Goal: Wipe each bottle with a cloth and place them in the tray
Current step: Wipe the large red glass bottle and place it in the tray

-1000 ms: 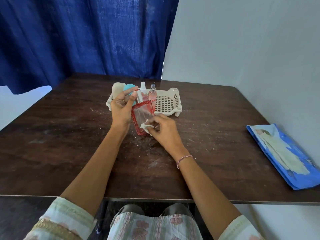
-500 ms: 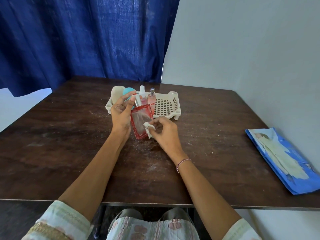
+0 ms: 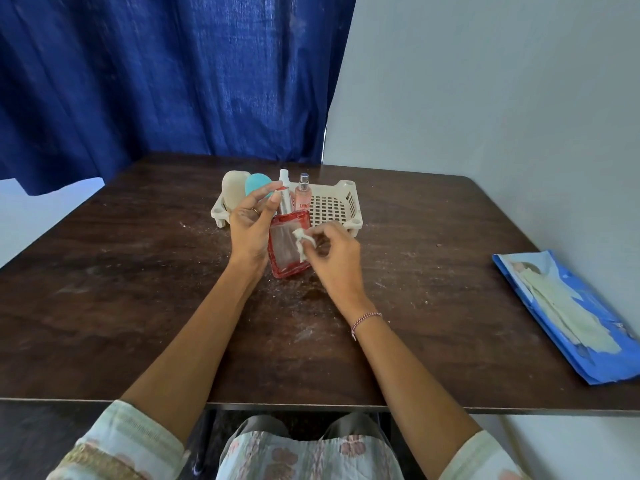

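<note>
Tabletop [image 3: 138, 306]: left hand [image 3: 251, 230] holds bottle [image 3: 285, 252], right hand [image 3: 337, 259] cloth [image 3: 300, 241].

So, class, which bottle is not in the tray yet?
The red square bottle, held by the left hand in front of the tray while the right hand wipes it with a cloth. The rest stand inside the tray.

A dark wooden table [image 3: 138, 306] stands against a blue curtain [image 3: 173, 81] and pale wall [image 3: 485, 81].

On my feed: pale green sleeves [image 3: 128, 441] and floral fabric [image 3: 304, 455] below the table [image 3: 104, 306] edge, gold trim [image 3: 97, 463] on the left one. Over the table, a red-white thread bracelet [image 3: 367, 318], plus a ring [image 3: 255, 210] on the left hand [image 3: 249, 230].
</note>
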